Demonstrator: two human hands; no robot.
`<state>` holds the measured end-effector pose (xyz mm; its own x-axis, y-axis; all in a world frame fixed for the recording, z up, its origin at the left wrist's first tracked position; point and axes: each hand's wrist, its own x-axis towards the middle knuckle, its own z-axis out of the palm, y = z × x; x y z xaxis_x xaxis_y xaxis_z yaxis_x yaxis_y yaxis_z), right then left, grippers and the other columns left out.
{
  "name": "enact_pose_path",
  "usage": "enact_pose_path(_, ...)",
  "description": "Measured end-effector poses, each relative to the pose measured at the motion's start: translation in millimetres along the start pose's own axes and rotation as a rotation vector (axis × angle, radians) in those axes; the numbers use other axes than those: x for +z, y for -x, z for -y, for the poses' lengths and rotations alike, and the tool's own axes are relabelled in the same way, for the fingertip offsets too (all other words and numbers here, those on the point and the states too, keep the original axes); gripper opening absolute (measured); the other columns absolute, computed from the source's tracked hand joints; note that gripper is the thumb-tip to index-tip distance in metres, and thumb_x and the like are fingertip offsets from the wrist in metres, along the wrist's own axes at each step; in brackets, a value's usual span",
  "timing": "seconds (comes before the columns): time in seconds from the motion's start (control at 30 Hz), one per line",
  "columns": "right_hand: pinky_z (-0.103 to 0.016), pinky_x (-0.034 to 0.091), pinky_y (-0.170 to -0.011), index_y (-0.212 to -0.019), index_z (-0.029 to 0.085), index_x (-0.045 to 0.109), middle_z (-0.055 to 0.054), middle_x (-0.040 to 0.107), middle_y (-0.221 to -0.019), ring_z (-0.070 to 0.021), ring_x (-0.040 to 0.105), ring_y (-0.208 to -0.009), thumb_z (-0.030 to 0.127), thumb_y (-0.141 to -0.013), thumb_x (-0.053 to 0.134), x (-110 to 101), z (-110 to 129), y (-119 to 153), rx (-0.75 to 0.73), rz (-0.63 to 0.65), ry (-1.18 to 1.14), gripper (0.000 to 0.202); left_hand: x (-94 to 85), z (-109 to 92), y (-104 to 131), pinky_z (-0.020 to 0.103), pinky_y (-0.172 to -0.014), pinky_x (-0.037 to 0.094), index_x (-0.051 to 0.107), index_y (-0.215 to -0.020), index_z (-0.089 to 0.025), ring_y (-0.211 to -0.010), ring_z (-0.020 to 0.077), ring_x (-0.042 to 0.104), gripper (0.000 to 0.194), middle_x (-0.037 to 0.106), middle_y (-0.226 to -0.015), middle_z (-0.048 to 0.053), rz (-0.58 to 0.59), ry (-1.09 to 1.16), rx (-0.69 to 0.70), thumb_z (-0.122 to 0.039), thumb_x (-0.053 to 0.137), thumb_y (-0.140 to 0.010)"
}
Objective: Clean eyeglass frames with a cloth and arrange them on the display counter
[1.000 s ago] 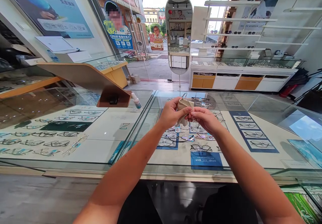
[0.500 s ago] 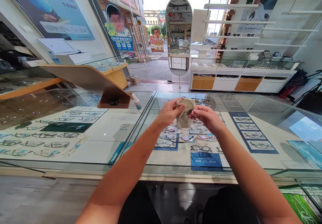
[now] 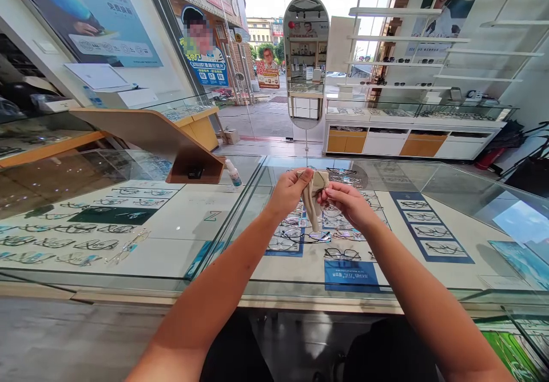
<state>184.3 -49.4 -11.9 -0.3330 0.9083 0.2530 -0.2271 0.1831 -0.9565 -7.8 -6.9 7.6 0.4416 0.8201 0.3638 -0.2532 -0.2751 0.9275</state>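
My left hand (image 3: 288, 194) pinches a beige cleaning cloth (image 3: 315, 206) between thumb and fingers, and a loose end of it hangs down. Against the cloth shows the thin dark rim of a pair of eyeglasses (image 3: 319, 182), mostly hidden by the cloth and fingers. On the other side, my right hand (image 3: 346, 199) is closed, with its fingertips on the edge of the eyeglasses. Both hands are above a glass display counter (image 3: 274, 287), where rows of spectacles (image 3: 342, 254) lie under the glass.
A small white spray bottle (image 3: 233, 173) stands on the counter to the left, beside a tilted brown-backed board or screen (image 3: 141, 133). Farther off are an oval mirror (image 3: 306, 62) and white shelves (image 3: 403, 40) with sunglasses. A blue card (image 3: 351, 275) lies in the case near the front edge.
The cloth has bunched narrower, its loose end now hanging lower. My left thumb has shifted slightly over it, while my right hand has moved a little down and left.
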Motion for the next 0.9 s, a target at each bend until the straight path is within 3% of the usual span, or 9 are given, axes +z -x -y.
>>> enact_pose_path(0.13, -0.034, 0.044, -0.081, -0.083, 0.022, 0.074, -0.005, 0.071, -0.091, -0.0193, 0.060, -0.085, 0.056, -0.087, 0.082, -3, 6, 0, 0.004, -0.054, -0.009, 0.035, -7.6, 1, -4, 0.029, -0.072, 0.062, 0.073, -0.099, -0.015, -0.075, 0.0171, 0.073, 0.054, 0.077, -0.084, 0.006, 0.091, 0.035, -0.005, -0.064, 0.088, -0.084)
enact_pose_path(0.27, -0.034, 0.045, -0.081, -0.086, 0.022, 0.074, -0.004, 0.070, -0.091, -0.0185, 0.059, -0.085, 0.057, -0.089, 0.082, 1, 0, 0, -0.016, -0.022, -0.022, 0.036, 1.0, -1, -1, 0.027, -0.063, 0.060, 0.069, -0.096, -0.016, -0.064, 0.0149, 0.070, 0.054, 0.076, -0.076, 0.003, 0.034, 0.038, 0.036, -0.053, 0.100, -0.072)
enact_pose_path(0.4, -0.034, 0.045, -0.082, -0.091, 0.023, 0.076, -0.003, 0.069, -0.091, -0.0189, 0.060, -0.086, 0.059, -0.093, 0.080, 11, -11, -1, -0.041, 0.069, 0.018, 0.036, 12.9, -1, 5, 0.026, -0.042, 0.049, 0.057, -0.078, -0.020, -0.040, 0.0139, 0.058, 0.056, 0.063, -0.052, -0.003, -0.063, 0.056, 0.057, -0.067, 0.086, -0.084)
enact_pose_path(0.5, -0.035, 0.044, -0.082, -0.090, 0.023, 0.076, -0.003, 0.068, -0.091, -0.0189, 0.059, -0.085, 0.060, -0.093, 0.080, 16, -14, -1, -0.035, 0.077, 0.020, 0.037, 13.8, 1, 6, 0.026, -0.038, 0.044, 0.058, -0.074, -0.020, -0.036, 0.0133, 0.054, 0.061, 0.060, -0.049, -0.002, -0.129, 0.066, 0.033, -0.076, 0.076, -0.088)
enact_pose_path(0.7, -0.033, 0.042, -0.079, -0.083, 0.024, 0.074, -0.002, 0.067, -0.090, -0.0185, 0.057, -0.085, 0.060, -0.087, 0.085, 8, -5, -1, -0.030, -0.083, -0.052, 0.038, 3.7, 16, -5, 0.026, -0.065, 0.055, 0.077, -0.096, -0.015, -0.066, 0.0138, 0.067, 0.061, 0.075, -0.077, 0.003, -0.173, 0.116, 0.005, -0.073, 0.088, -0.078)
enact_pose_path(0.9, -0.031, 0.043, -0.082, -0.082, 0.025, 0.075, -0.004, 0.070, -0.103, -0.0216, 0.060, -0.106, 0.057, -0.081, 0.090, -3, 6, -2, -0.104, -0.263, -0.133, 0.035, 0.4, 21, -8, 0.026, -0.073, 0.051, 0.080, -0.100, -0.013, -0.073, 0.0130, 0.063, 0.064, 0.074, -0.079, 0.002, -0.205, 0.128, -0.040, -0.073, 0.089, -0.077)
